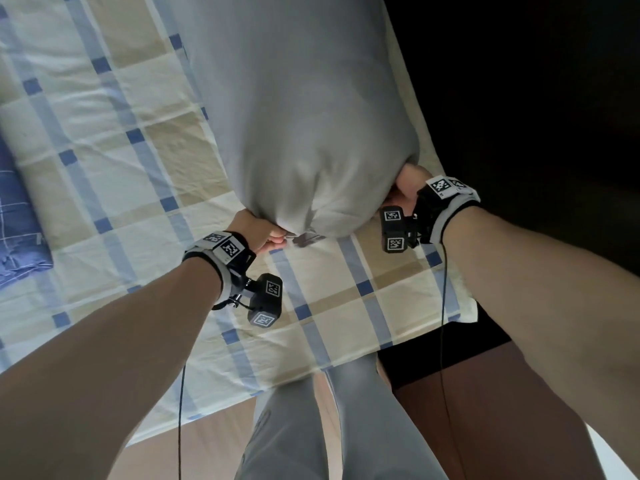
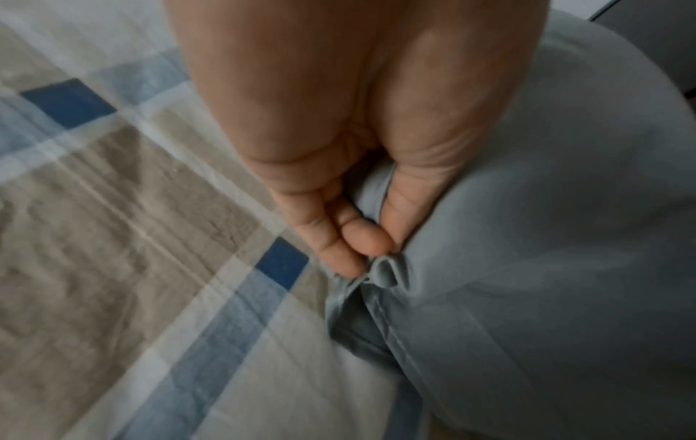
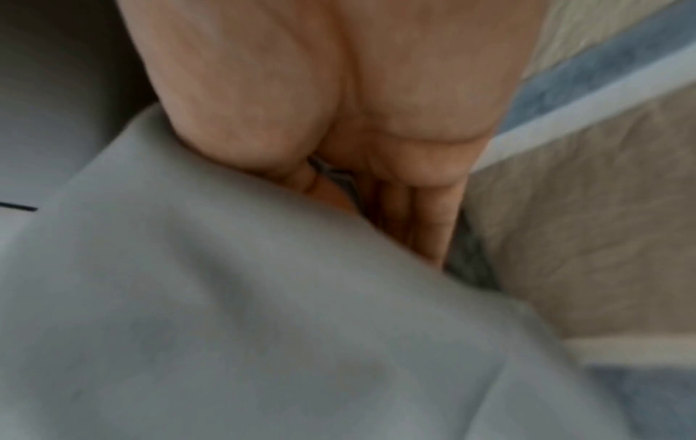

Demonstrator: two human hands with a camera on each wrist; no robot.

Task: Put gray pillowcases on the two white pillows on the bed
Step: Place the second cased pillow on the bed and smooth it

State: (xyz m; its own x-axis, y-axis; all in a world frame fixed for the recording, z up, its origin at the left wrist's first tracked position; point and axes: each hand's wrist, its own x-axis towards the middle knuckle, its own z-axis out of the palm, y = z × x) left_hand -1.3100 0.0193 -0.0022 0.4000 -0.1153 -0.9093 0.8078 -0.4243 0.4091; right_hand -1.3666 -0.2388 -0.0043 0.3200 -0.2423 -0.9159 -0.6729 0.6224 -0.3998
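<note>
A pillow inside a gray pillowcase [image 1: 304, 109] lies lengthwise on the bed, its near open end toward me. My left hand [image 1: 266, 233] pinches the hem at the near left corner; in the left wrist view the left hand [image 2: 361, 247] holds a bunched fold of the pillowcase [image 2: 546, 238] between thumb and fingers. My right hand [image 1: 405, 187] grips the near right corner; in the right wrist view the right hand [image 3: 391, 190] has fingers tucked under the pillowcase [image 3: 226, 312] edge, with the picture blurred. The white pillow itself is hidden inside the case.
The bed carries a checked sheet [image 1: 114, 140] in cream, tan and blue. A folded blue checked cloth [image 1: 17, 216] lies at the left edge. The bed's near edge [image 1: 311, 368] is by my legs, and dark space [image 1: 536, 98] lies right of the bed.
</note>
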